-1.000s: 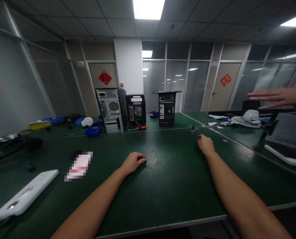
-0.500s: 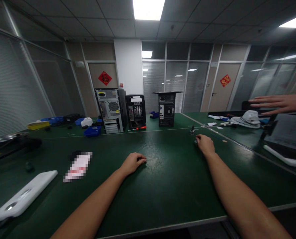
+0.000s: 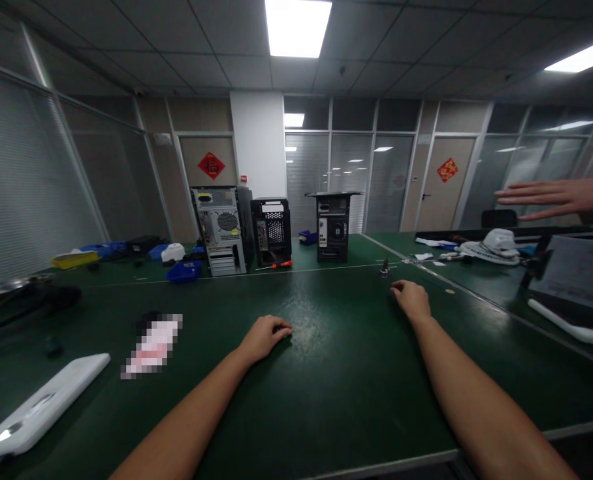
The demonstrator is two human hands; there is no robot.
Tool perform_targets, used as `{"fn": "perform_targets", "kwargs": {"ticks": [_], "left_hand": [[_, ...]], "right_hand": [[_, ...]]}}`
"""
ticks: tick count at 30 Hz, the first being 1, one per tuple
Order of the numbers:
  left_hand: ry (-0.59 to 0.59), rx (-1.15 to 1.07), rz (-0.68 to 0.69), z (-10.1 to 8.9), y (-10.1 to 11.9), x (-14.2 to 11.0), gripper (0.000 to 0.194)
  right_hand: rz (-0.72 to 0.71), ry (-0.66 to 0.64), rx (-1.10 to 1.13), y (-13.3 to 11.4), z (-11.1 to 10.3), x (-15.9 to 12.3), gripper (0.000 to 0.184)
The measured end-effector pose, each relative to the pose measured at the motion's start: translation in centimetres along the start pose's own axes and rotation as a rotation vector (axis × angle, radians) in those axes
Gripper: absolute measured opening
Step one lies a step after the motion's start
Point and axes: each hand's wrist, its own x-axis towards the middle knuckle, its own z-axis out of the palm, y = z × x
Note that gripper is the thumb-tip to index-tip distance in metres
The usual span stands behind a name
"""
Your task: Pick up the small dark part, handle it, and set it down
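Note:
My left hand (image 3: 265, 335) rests on the dark green table (image 3: 336, 373) with its fingers curled under, nothing visible in them. My right hand (image 3: 410, 298) lies further out to the right, fingers curled loosely on the tabletop, close to a small dark metal part (image 3: 385, 268) that stands just beyond it. Both forearms stretch across the table from the near edge.
Three computer cases (image 3: 222, 230) (image 3: 272, 229) (image 3: 333, 225) stand at the far side, with a red screwdriver (image 3: 281, 264) and blue bins (image 3: 183, 271) by them. A white panel (image 3: 36, 410) lies at the near left. Another person's hand (image 3: 551, 197) hovers at the right above a neighbouring desk.
The view has tilted slightly upward, so everything sits lower in the picture. My hands stay where they were on the table. The other person's hand has shifted a little.

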Motion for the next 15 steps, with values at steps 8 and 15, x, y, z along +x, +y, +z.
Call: {"fn": "perform_targets", "kwargs": {"ticks": [8, 15], "left_hand": [[0.002, -0.006, -0.029, -0.3, 0.1, -0.1, 0.033], [0.032, 0.003, -0.079, -0.5, -0.1, -0.1, 0.032]], "right_hand": [[0.097, -0.026, 0.016, 0.3, 0.3, 0.2, 0.031], [0.199, 0.056, 0.080, 1.2, 0.8, 0.7, 0.025]]}}
